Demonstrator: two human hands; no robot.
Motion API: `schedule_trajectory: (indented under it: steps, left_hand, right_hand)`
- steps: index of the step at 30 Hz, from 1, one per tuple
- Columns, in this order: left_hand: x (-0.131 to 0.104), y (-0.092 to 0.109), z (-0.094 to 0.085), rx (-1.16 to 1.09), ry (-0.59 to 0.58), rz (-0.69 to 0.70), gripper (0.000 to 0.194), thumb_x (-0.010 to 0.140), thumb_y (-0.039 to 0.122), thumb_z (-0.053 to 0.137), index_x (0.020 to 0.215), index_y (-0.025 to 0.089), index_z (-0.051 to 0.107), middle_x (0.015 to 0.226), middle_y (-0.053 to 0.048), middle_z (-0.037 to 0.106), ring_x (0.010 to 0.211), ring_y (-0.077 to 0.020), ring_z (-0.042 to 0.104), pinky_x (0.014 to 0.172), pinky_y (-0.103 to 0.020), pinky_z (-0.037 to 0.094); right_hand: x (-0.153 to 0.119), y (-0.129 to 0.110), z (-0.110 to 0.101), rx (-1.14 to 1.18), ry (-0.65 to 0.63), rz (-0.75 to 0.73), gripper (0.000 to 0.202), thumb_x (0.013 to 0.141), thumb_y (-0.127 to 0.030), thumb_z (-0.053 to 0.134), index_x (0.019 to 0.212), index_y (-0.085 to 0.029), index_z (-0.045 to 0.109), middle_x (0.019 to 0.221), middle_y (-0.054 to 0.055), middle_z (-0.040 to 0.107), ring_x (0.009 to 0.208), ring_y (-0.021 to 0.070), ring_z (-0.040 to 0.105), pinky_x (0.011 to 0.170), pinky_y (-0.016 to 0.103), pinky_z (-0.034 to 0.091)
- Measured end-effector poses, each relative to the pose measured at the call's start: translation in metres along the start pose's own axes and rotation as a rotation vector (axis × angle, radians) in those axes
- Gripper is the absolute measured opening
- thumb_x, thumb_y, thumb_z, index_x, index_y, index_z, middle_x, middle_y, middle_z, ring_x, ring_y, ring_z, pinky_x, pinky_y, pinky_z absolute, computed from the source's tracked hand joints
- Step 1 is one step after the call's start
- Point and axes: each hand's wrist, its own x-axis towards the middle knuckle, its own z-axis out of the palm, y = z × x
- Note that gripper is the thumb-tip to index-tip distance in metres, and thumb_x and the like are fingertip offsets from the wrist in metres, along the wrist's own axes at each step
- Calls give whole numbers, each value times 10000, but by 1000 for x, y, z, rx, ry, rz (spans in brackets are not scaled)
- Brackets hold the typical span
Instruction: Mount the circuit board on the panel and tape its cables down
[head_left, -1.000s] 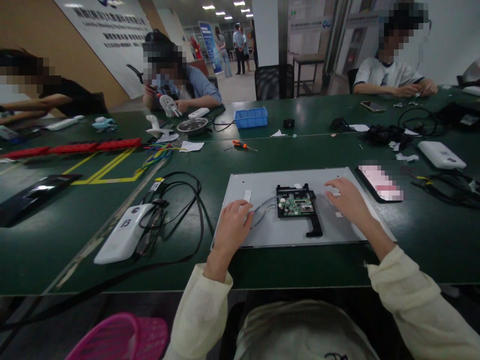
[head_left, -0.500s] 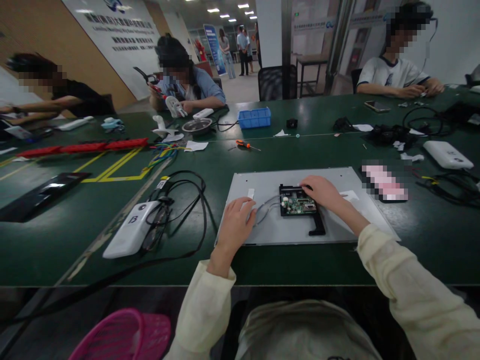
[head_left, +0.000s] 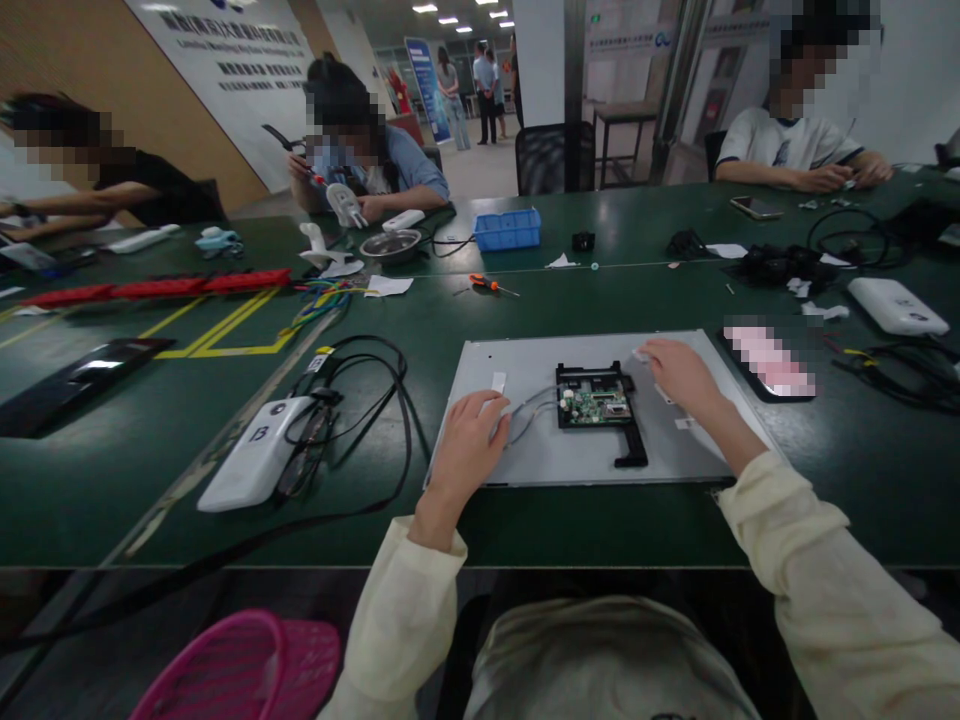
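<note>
A grey metal panel (head_left: 570,455) lies flat on the green table in front of me. Near its middle a green circuit board (head_left: 594,404) sits in a black frame (head_left: 631,448). Grey wires (head_left: 529,412) run left from the board. My left hand (head_left: 472,448) rests palm down on the panel's left part, fingers over the wire ends, holding nothing. My right hand (head_left: 681,372) lies palm down just right of the board. Its fingertips touch a small white tape scrap (head_left: 641,353) by the frame's top right corner.
A white device (head_left: 255,465) and looped black cables (head_left: 367,400) lie left of the panel; a phone (head_left: 769,362) lies right of it. An orange screwdriver (head_left: 484,285) and blue bin (head_left: 508,229) sit beyond. A pink basket (head_left: 240,670) is below the table edge. Other people work across the table.
My right hand went from the panel's right side to the circuit board, then drew back to the board's upper right corner. My left hand stayed on the wires.
</note>
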Motion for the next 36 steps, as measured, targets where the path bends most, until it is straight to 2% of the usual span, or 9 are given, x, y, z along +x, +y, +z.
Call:
schedule_trajectory:
  steps: [4,9,15,18,21,26,30,33,36]
  left_hand:
    - [0,-1,0,1,7,1,199,911,190,503,1092,196,587,1135,-85,612,1086,-237,550,969,-427,436]
    - [0,-1,1,5,2,-1,202,918,200,497,1100,192,585,1138,-88,609,1089,-236,549,971,-422,435]
    - [0,1,2,-7,-8,10,214,925,211,487,1114,193,584,1156,-86,604,1107,-237,542,989,-420,425]
    - [0,3,2,-10,-10,14,217,927,211,484,1119,186,582,1154,-85,605,1108,-232,539,992,-409,422]
    - [1,4,1,0,-12,6,217,926,213,484,1115,182,587,1158,-88,607,1106,-235,544,987,-412,422]
    - [1,4,2,25,7,-23,221,917,212,486,1106,186,598,1149,-96,619,1101,-247,557,981,-428,425]
    - [1,3,2,2,39,-28,284,927,215,462,1191,189,564,1244,-101,597,1168,-241,538,1010,-426,417]
    - [1,2,3,-2,-14,-29,401,957,258,413,1348,175,445,1399,-108,498,1282,-228,464,1066,-420,374]
    - [-2,0,7,33,-134,-98,441,992,324,321,1397,164,393,1408,-108,498,1297,-224,459,1086,-425,347]
  right_hand:
    - [-1,3,2,54,7,-19,445,839,-80,364,1177,-109,651,1247,142,637,1171,260,574,1038,406,412]
    - [-3,-7,1,83,-33,-92,401,886,-188,384,1196,-139,633,1227,129,649,1170,261,575,1049,430,406]
    - [-16,-8,15,-14,-154,-105,450,966,-332,306,1381,-253,462,1481,67,433,1377,325,350,1080,628,276]
    - [-19,-3,18,-68,-135,-64,462,974,-354,281,1388,-242,450,1485,83,425,1389,340,322,1086,653,233]
    - [-19,3,19,-122,-94,-30,468,971,-348,284,1386,-211,453,1479,110,428,1383,363,317,1074,657,244]
    - [-20,7,16,-177,-19,-33,468,961,-334,306,1387,-205,449,1499,119,395,1405,402,239,1054,701,212]
    - [-26,-1,13,-144,-60,-60,491,966,-368,291,1422,-227,407,1513,98,378,1413,388,232,1078,678,202]
    - [-33,-5,10,-130,-141,-90,500,971,-404,268,1441,-269,375,1524,64,364,1408,373,256,1079,671,215]
    - [-36,-2,8,-183,-177,-77,500,973,-393,251,1443,-273,374,1533,51,350,1408,371,252,1075,677,214]
